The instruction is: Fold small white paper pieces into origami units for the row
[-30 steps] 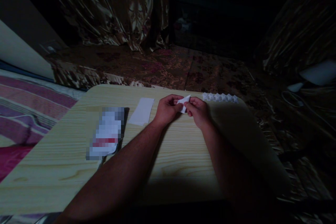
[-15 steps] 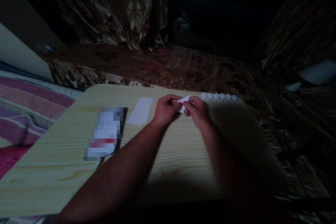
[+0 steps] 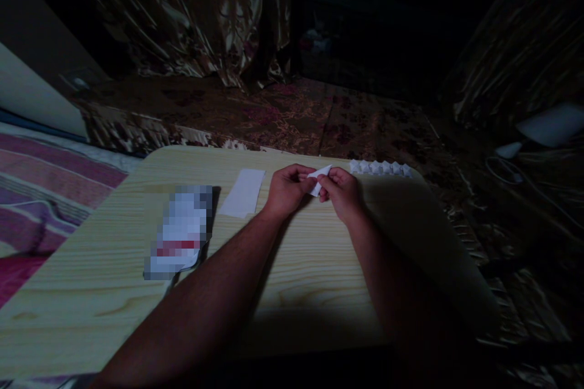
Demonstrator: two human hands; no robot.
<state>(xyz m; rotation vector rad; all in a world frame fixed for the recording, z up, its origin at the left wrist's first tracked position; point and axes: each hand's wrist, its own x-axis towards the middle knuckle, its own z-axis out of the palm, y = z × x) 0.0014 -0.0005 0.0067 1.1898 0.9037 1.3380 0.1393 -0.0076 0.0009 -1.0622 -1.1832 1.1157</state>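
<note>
My left hand [image 3: 286, 189] and my right hand [image 3: 343, 192] meet above the far middle of a light wooden table [image 3: 296, 267]. Both pinch a small folded piece of white paper [image 3: 318, 178] between fingertips and thumbs. Only a pointed corner and a short edge of the paper show; the fingers cover the rest. A flat white paper slip [image 3: 243, 192] lies on the table just left of my left hand.
A row of several small folded white paper pieces [image 3: 381, 168] lines the table's far right edge. A blurred white packet on a dark object [image 3: 180, 232] lies at the left. Patterned dark fabric and curtains surround the table; a striped cloth [image 3: 41, 194] is at left.
My hands and the folded paper have stayed almost in place, with only slight finger shifts. The view has drifted a little, so things sit slightly further left.
</note>
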